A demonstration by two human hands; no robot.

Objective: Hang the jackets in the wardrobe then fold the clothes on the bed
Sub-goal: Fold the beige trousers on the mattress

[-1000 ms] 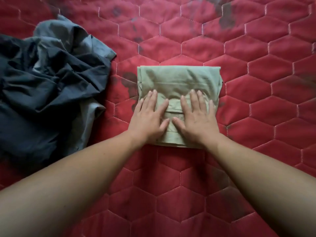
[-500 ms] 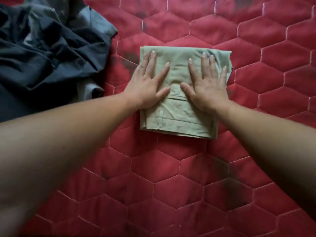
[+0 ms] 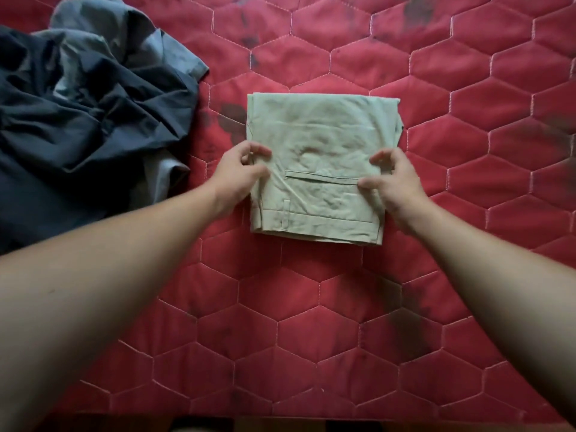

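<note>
Well back from the near edge of the bed (image 3: 311, 322), about midway across the part I can see, lie the pale green trousers (image 3: 324, 129). They are folded into a squarish packet, with the waistband (image 3: 327, 224) toward the near edge and the back pocket (image 3: 321, 179) facing up.

The left hand (image 3: 240, 176) is at the packet's left side, with fingers and thumb curled in and pinching the cloth at that edge. The right hand (image 3: 396, 185) mirrors it on the right side. Its thumb rests by the end of the pocket and its fingers are hooked at the edge. I cannot tell from here whether either hand reaches under every layer.

It looks to me as though the fold is finished and the packet is about to be picked up and set aside. To do that cleanly, both hands should slide beneath the whole stack, not only the top layers. They should then rise together and level, so the middle does not sag and spring open. The layers at the far right corner sit slightly out of line, and those would slip first.

Beside the packet, toward the far left corner, a heap of dark clothes (image 3: 78, 129) lies crumpled with a grey garment (image 3: 103, 29) under it. Neither touches the trousers. The packet should go down well clear of them, since they seem to be waiting for folding next.
</note>
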